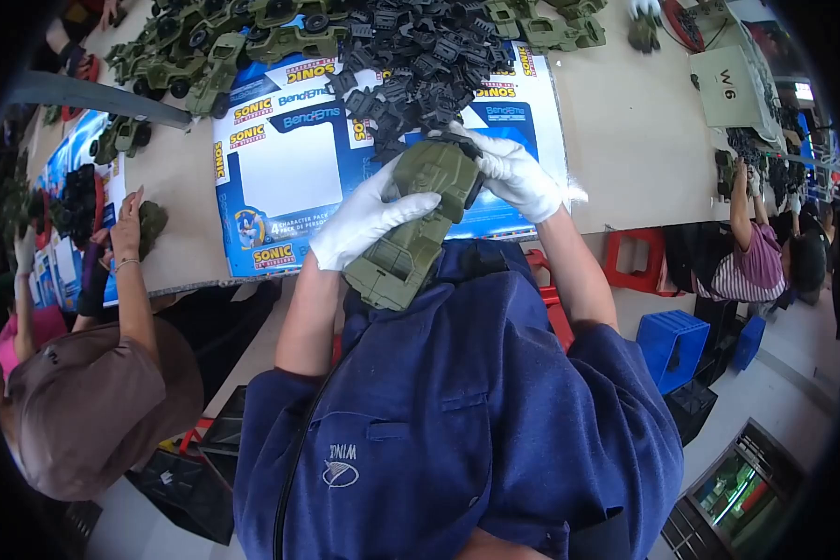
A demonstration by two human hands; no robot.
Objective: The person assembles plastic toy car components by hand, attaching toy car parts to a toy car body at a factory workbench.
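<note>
Both my hands wear white gloves and hold an olive-green toy vehicle body (406, 238) just above my chest, at the near edge of the table. My left hand (364, 219) wraps over its middle from the left. My right hand (515, 175) grips its far end, where a black part (469, 149) sits under the fingers. A heap of black plastic parts (420, 56) lies on the table just beyond the hands.
Blue and white printed card sheets (289, 173) cover the table (635, 140). Several green toy vehicles (210, 51) are lined up at the back. A co-worker's hand (126, 224) rests at the left, and another person (761, 261) sits at the right. A red stool (635, 259) and blue crates (672, 341) stand on the floor.
</note>
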